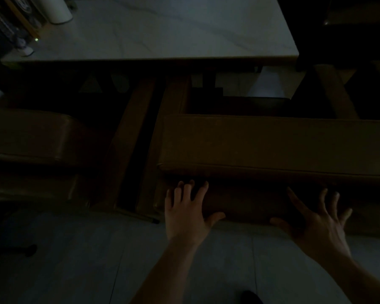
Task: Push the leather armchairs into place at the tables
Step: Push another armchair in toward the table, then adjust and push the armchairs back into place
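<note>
The room is dark. A big white table [162, 34] fills the top. A brown leather armchair [272, 143] sits at its near edge, on the right. A second armchair [31, 137] sits just beside it, on the left. The left hand [185, 212] and right hand [316, 222] are spread wide against the right chair's back.

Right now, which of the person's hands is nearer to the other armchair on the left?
Left. The left hand is spread on the back of the right armchair near its left corner, closest to the left armchair. The right hand is farther right.
</note>
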The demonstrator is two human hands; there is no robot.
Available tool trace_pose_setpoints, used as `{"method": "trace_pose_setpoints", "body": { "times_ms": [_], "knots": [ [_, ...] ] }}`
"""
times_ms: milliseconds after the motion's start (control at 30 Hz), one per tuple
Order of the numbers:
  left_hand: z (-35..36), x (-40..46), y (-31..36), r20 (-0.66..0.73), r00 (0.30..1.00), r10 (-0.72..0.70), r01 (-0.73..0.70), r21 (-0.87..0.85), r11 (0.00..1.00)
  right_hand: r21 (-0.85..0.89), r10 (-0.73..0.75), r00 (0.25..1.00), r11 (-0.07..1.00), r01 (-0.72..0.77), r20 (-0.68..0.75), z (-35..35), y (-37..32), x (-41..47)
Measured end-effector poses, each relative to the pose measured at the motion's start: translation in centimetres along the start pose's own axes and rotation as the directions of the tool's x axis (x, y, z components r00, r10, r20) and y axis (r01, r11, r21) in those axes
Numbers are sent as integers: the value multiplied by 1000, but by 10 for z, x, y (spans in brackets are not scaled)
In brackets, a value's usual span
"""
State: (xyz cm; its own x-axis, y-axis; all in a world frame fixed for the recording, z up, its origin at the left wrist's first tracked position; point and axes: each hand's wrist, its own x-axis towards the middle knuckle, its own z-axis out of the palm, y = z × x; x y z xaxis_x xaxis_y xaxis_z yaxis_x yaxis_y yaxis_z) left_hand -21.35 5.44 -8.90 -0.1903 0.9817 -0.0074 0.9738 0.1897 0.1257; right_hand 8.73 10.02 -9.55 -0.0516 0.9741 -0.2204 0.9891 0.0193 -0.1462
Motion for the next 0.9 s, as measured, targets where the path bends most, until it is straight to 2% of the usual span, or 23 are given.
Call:
{"method": "trace_pose_setpoints", "body": {
  "times_ms": [433,600,733,833,900],
  "knots": [
    [-3,1,2,61,998,-19,18,20,1000,-40,2,1000,999,-1,20,-1,-1,-1],
    [-13,3,6,170,984,-43,44,-4,999,-81,3,996,997,4,84,-10,-2,-1],
    [-35,9,3,320,947,-18,52,-98,994,-181,16,970,983,29,244,-33,-4,-4],
    [-60,8,-4,444,896,24,54,-162,985,-127,24,955,992,14,295,-55,-7,-10],
    [-77,-1,-5,450,892,37,48,-175,983,-93,7,946,995,24,324,-65,-12,-22]
  ]
}}
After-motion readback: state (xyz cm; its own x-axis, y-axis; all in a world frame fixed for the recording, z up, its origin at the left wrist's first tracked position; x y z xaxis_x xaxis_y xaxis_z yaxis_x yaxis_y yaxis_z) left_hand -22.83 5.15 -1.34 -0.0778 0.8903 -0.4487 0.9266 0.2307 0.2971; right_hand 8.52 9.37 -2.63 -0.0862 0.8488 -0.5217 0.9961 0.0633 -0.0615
